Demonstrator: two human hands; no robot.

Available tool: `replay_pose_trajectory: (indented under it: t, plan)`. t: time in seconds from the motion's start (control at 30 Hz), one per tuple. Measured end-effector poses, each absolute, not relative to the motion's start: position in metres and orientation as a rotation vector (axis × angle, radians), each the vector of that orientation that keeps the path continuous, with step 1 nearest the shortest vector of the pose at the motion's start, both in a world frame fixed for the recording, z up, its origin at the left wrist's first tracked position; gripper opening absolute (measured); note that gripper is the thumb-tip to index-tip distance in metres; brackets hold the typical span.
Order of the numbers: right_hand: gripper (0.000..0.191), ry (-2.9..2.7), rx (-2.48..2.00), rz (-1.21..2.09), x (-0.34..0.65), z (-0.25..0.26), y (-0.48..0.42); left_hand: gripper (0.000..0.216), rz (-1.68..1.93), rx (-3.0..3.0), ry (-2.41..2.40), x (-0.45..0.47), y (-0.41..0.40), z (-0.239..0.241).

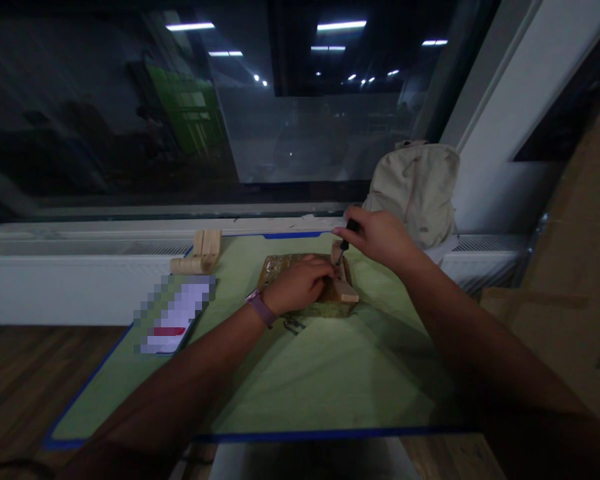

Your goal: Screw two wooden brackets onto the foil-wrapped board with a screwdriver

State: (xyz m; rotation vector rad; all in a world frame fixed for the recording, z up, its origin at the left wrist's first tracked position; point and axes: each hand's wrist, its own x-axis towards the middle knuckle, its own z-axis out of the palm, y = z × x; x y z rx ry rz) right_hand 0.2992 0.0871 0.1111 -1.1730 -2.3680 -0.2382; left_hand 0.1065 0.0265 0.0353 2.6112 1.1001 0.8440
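Observation:
My right hand (pixel 383 239) is closed around the black handle of a screwdriver (pixel 350 233), its shaft pointing down at a small wooden piece (pixel 347 291). The fingers of my left hand (pixel 305 283) are bent against that piece near the screwdriver's tip; what they pinch there, if anything, is hidden. Both hands are over a brownish, shiny wrapped block (pixel 277 265), on which the wooden piece rests. A few small metal parts (pixel 294 325) lie on the green mat beside the block, below my left wrist.
Wooden pieces (pixel 207 248) stand at the table's back left corner. A phone-like device (pixel 175 317), partly blurred out, lies on the green tabletop (pixel 300 393). A light backpack (pixel 415 190) leans at the back right by the window. Cardboard (pixel 555 267) stands to the right.

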Motion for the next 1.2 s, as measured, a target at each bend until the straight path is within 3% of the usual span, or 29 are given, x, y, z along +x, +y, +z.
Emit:
replay_pose_trajectory:
  t: [0.13, 0.47, 0.63, 0.93, 1.2]
  plan:
    - [0.041, -2.412, -1.246, -0.319, 0.298, 0.112, 0.083, 0.034, 0.831, 2.605, 1.127, 0.107, 0.026, 0.036]
    - [0.033, -2.435, -0.803, 0.141, 0.298, 0.102, 0.093, 0.039, 0.830, 2.607, 1.128, 0.106, 0.026, 0.036]
    - [0.024, -2.323, -1.053, -0.035, 0.295, 0.103, 0.090, 0.037, 0.837, 2.622, 1.129, 0.106, 0.027, 0.035]
    - [0.025, -2.291, -1.284, -0.384, 0.294, 0.109, 0.085, 0.037, 0.829, 2.613, 1.108, 0.107, 0.027, 0.036]
    - [0.029, -2.439, -1.191, -0.220, 0.295, 0.111, 0.080, 0.037, 0.820, 2.610, 1.123, 0.107, 0.025, 0.039]
